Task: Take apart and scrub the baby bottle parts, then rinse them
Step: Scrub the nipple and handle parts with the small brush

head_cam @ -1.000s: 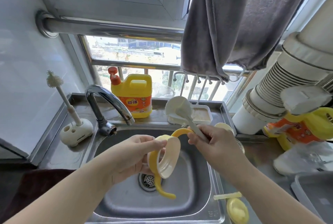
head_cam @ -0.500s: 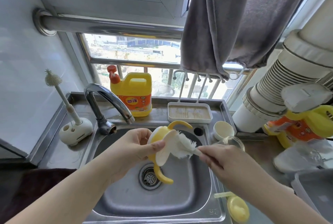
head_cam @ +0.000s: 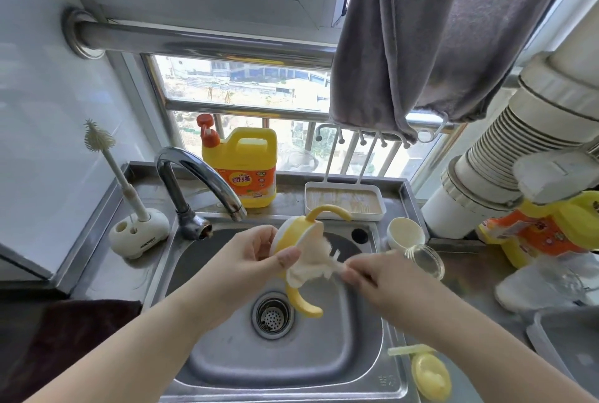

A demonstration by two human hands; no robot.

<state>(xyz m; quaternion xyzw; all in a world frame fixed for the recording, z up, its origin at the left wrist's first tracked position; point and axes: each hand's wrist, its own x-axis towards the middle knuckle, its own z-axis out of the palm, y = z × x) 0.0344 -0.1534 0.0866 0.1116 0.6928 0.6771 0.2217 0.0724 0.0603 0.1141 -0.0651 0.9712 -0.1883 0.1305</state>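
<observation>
Over the sink [head_cam: 227,354], hands hold handled collar [head_cam: 287,235] and brush [head_cam: 316,261].

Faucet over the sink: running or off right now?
Off, as far as visible. No stream falls from the faucet spout, and the sink basin around the drain holds no pooled water.

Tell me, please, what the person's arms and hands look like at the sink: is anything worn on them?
Both forearms are bare as far as the picture shows, with no sleeves in view. The left hand and the right hand wear no gloves, and no rings, watch or bracelet can be seen. The nails look short and unpainted. The right hand is slightly blurred, so fine details there are unclear.
</observation>
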